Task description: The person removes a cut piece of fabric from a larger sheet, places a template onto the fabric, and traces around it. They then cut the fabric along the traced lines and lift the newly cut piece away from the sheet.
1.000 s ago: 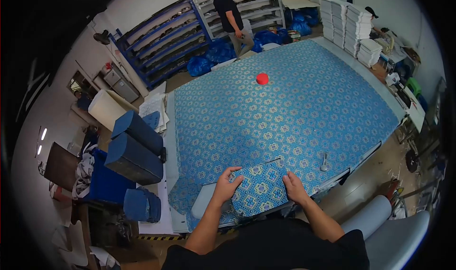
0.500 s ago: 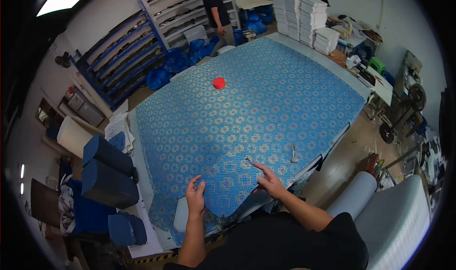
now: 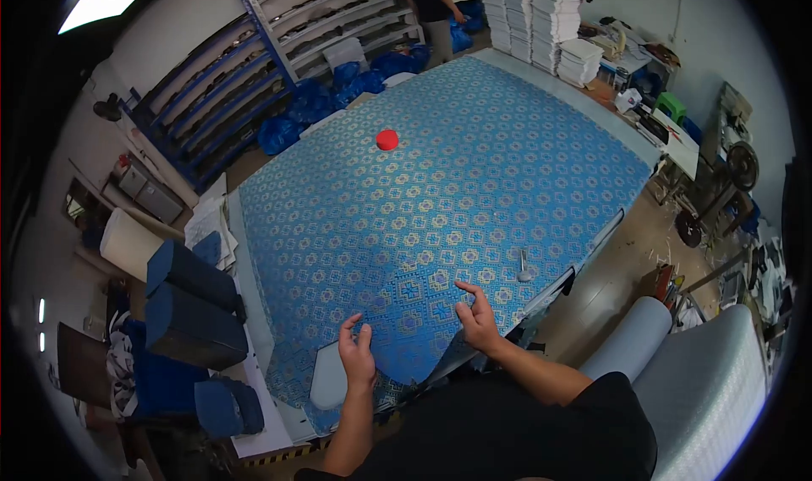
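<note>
Loosely bent, left hand [image 3: 359, 358] and right hand [image 3: 481, 325] flank patterned fabric [image 3: 413, 329].

Looking Down From Head Height

We look from a camera worn on the head, facing forward and steeply down. The hands [image 3: 357, 356] sit close below us, low in the view; the surface [image 3: 237, 227] stretches away ahead, with the shelves [image 3: 216, 113] farthest off. Dark, curved edges frame our wide view.

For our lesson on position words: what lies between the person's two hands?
In the head view, blue patterned cloth lies between the left hand and right hand.
</note>
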Available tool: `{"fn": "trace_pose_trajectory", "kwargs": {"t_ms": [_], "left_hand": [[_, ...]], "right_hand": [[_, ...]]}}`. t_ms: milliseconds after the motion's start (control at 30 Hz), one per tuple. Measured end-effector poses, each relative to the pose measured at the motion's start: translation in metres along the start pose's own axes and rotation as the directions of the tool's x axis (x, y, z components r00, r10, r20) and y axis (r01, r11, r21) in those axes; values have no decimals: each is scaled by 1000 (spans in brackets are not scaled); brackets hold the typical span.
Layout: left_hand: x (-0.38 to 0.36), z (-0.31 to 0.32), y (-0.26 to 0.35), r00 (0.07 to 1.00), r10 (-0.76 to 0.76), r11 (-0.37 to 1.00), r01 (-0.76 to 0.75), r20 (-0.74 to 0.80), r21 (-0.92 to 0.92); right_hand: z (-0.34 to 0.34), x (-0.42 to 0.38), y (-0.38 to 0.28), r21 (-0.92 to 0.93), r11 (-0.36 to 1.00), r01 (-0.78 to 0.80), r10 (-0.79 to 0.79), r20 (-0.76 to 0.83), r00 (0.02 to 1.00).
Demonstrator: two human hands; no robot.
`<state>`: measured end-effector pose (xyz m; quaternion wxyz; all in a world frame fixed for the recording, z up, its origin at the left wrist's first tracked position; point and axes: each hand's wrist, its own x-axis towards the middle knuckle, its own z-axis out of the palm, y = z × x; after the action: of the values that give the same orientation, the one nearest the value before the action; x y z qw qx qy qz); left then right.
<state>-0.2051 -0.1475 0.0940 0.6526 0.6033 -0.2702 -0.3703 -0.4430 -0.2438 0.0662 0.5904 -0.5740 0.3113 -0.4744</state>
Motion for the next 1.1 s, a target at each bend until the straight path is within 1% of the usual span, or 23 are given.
{"fn": "trace_pose_trajectory", "kwargs": {"t_ms": [67,100,167,200,233,300,367,400,433,500,533,600,633,700,767,833,867,900,967,1000,1033,1067,1100], "left_hand": [[7,-6,-12,1000,-4,1000,4,-2,27],[10,-9,-22,999,36,998,-37,2,57],[8,-14,-28,997,76,993,-74,-13,89],[4,-7,-23,990,134,980,-126,-38,156],[0,0,-17,979,191,959,-172,-67,226],[-11,16,-2,987,145,989,-147,-67,-15],[-12,14,-11,949,299,934,-269,-103,236],[-17,20,-5,936,332,929,-302,-121,214],[-15,16,-16,919,385,912,-365,-87,187],[-22,10,-15,974,227,961,-222,-11,166],[-26,7,-19,971,227,961,-212,-73,178],[-33,11,-27,976,217,962,-215,8,171],[-34,13,-31,977,215,963,-212,-3,168],[-40,15,-40,945,322,933,-309,-47,186],[-45,15,-46,951,298,948,-286,-75,138],[-48,6,-49,957,271,961,-262,-105,89],[-49,3,-52,970,216,976,-215,-111,19],[-50,2,-57,982,149,986,-157,-115,-62],[-53,-3,-55,972,160,987,-154,-175,43],[-59,-5,-58,984,89,994,-98,-151,-53],[-54,-12,-62,990,65,988,-81,-122,-133],[-56,-16,-66,992,28,987,-48,-125,-156],[-57,-19,-67,996,5,986,-21,-94,-164]], "right_hand": [[1,1,7,121,992,-28,35,-52,998],[2,3,6,119,992,-30,35,-40,999],[6,5,-1,125,992,-9,26,-130,991],[6,5,-4,125,992,-19,32,-109,993],[4,7,-7,105,993,-52,67,-139,988],[8,10,-12,73,987,-141,150,-144,978],[21,15,-29,-39,985,-171,160,-198,967],[19,19,-16,-69,992,-108,91,-209,974],[17,23,-1,-92,995,-41,19,-221,975],[20,24,-11,133,984,-121,138,-129,982],[25,26,-4,137,980,-146,157,-69,985],[20,25,3,70,986,-154,165,-204,965],[14,25,22,-326,918,-226,104,-352,930],[15,28,24,-289,928,-235,125,-353,927],[23,26,23,-246,935,-254,160,-348,924],[36,29,10,-271,960,-71,-2,-260,966],[35,32,20,-322,944,-77,-20,-288,957],[40,30,9,-306,946,-106,33,-232,972],[50,31,-10,-249,951,-182,144,-161,976],[50,26,-10,-206,950,-236,208,-149,967],[53,25,-5,-170,957,-233,207,-157,966],[55,24,0,-118,970,-211,190,-168,967],[53,21,3,-142,963,-229,204,-174,963]]}}
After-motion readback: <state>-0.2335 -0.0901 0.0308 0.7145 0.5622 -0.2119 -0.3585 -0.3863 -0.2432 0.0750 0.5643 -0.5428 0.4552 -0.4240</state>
